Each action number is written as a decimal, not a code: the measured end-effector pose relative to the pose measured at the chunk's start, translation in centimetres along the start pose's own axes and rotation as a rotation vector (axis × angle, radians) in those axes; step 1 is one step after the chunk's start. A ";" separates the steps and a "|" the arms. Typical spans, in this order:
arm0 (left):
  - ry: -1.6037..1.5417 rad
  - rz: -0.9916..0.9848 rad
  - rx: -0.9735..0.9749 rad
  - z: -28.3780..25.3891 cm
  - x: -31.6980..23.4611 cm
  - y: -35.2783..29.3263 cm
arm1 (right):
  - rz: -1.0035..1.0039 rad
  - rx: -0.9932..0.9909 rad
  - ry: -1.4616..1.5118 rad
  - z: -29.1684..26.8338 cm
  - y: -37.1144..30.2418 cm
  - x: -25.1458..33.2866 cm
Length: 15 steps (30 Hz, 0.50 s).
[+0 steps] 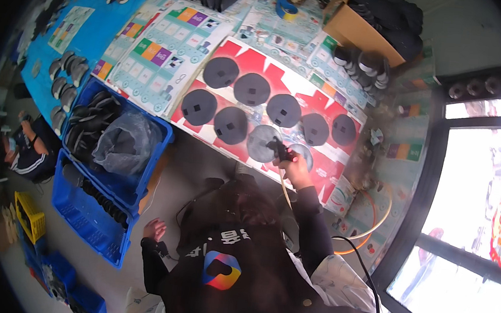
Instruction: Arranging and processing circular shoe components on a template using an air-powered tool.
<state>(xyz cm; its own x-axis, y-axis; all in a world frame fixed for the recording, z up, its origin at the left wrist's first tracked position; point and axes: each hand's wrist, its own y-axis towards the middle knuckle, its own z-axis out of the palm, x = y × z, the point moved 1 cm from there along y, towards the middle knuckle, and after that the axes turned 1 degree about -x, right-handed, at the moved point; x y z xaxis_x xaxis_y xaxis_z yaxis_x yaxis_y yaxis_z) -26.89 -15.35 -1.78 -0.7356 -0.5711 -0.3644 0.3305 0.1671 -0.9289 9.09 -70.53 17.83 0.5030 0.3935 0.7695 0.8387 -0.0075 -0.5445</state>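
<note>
Right grip (293, 165) clamps a spray gun (279, 150) over grey discs (262, 142), arm outstretched.

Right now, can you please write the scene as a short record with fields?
right hand: holds a black spray tool over one grey disc
left hand: empty, fingers spread, near the blue crate
table: red sheet carrying dark round discs
crate contents: dark flat pieces and a clear plastic bag

Brown cardboard box (357, 24), perhaps open, table's far-right end.
</note>
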 end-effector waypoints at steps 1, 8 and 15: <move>-0.003 -0.004 -0.028 0.8 -0.2 -0.2 | -0.067 0.012 0.081 0.0 0.7 0.6; -0.017 0.027 -0.157 2.0 0.5 -1.7 | -0.160 0.089 -0.247 5.1 5.5 4.7; -0.035 0.028 -0.109 2.5 2.2 -2.4 | -0.321 0.113 -0.328 7.0 8.1 4.4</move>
<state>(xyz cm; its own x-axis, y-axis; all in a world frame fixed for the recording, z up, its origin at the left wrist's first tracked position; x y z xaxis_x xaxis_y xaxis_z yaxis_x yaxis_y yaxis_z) -27.80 -19.01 -0.22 -0.7055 -0.5920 -0.3896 0.2832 0.2685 -0.9207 16.60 -62.45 14.45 0.1144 0.6292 0.7688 0.9041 0.2549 -0.3431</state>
